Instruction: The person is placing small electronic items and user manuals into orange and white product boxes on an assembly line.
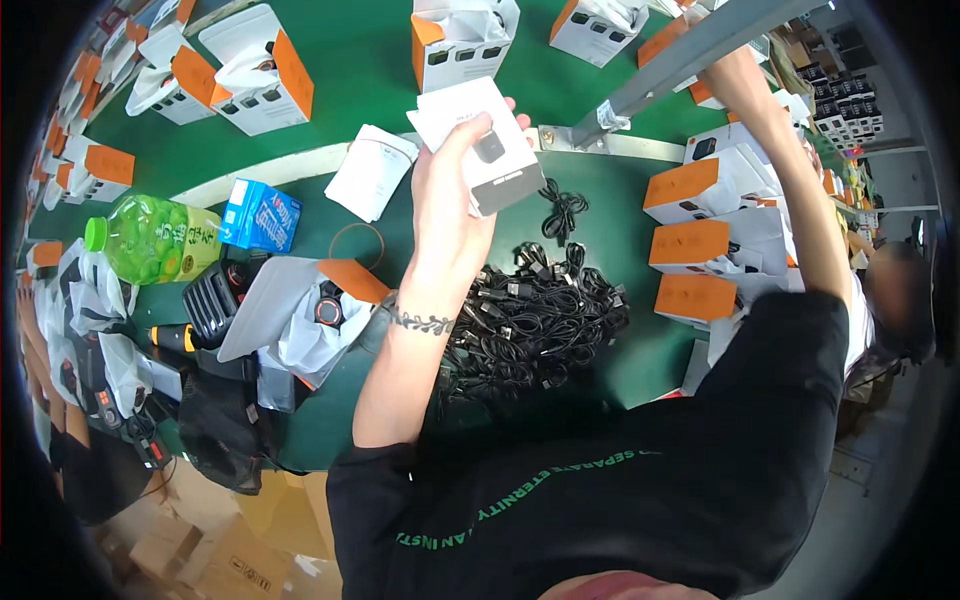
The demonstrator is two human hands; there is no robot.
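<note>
My left hand [455, 170] is closed around a small stack of white instruction booklets [497, 150], lifted above the middle of the table. The top booklet carries a dark device picture and a dark band along one edge. Another pile of white booklets [370, 175] lies just left of that hand. Under and right of my left wrist is a heap of black USB cables [540, 315], with one coiled cable [563, 210] apart from it. My right hand [728, 75] reaches far to the upper right, by orange-and-white boxes; a metal bar partly hides its fingers.
Open white-and-orange boxes [690, 245] line the right side; more, such as one box [465, 50], stand at the back. A grey metal bar [665, 80] slants across the upper right. Left are a green bottle [150, 240], a blue box [262, 215] and a black mesh bag [225, 425].
</note>
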